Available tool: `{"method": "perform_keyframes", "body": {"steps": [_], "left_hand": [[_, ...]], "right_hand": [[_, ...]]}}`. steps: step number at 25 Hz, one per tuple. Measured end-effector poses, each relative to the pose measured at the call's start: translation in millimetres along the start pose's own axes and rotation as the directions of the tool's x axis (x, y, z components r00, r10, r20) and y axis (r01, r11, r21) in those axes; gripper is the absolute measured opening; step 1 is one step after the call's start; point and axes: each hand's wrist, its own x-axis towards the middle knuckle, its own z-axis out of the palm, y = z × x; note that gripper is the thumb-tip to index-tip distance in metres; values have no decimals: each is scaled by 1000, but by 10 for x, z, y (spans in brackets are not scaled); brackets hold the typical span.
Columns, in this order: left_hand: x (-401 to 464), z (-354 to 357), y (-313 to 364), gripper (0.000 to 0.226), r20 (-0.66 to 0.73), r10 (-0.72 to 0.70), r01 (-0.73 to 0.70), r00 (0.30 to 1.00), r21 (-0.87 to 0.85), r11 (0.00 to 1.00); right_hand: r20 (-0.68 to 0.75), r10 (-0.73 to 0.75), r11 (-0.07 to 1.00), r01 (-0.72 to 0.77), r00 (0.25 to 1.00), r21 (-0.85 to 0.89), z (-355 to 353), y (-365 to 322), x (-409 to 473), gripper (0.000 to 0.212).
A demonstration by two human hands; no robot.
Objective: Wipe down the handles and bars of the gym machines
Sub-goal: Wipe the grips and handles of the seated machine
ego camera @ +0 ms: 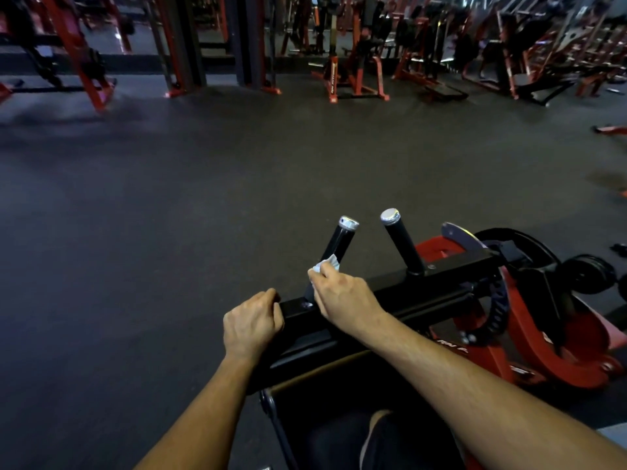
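Right hand (342, 295) pinching white wipe (326, 263) against left handle (337, 244); left hand (252, 322) around bar (390, 293).

Dark rubber gym floor (237, 171) carries a red-and-black machine (509, 334) at its near right; red racks (353, 76) stand along the far edge.

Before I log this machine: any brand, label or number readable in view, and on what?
"RN F…": white letters on the red frame under the right forearm, cut off and blurred; the rest is unreadable.
Vertical white lettering on a far red upright: too small and blurred to read.
Handles, crossbar and wipe: no text visible.
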Motion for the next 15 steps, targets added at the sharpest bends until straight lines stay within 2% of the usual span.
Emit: {"method": "perform_keyframes", "body": {"steps": [4, 8, 13, 15], "left_hand": [[3, 3, -11, 5, -13, 26, -26, 1000, 6, 1000], [-2, 31, -19, 24, -79, 63, -62, 995, 10, 998], [1, 75, -34, 29, -143, 58, -56, 988, 20, 998], [-5, 79, -41, 28, -150, 71, -68, 986, 25, 997]], "right_hand": [[35, -92, 995, 91, 995, 28, 122, -9, -87, 28], [29, -219, 948, 205, 975, 241, 166, 70, -177, 35], [-30, -156, 894, 155, 987, 420, 189, 67, -247, 38], [-112, -98, 882, 139, 989, 450, 146, 140, -208, 34]]}}
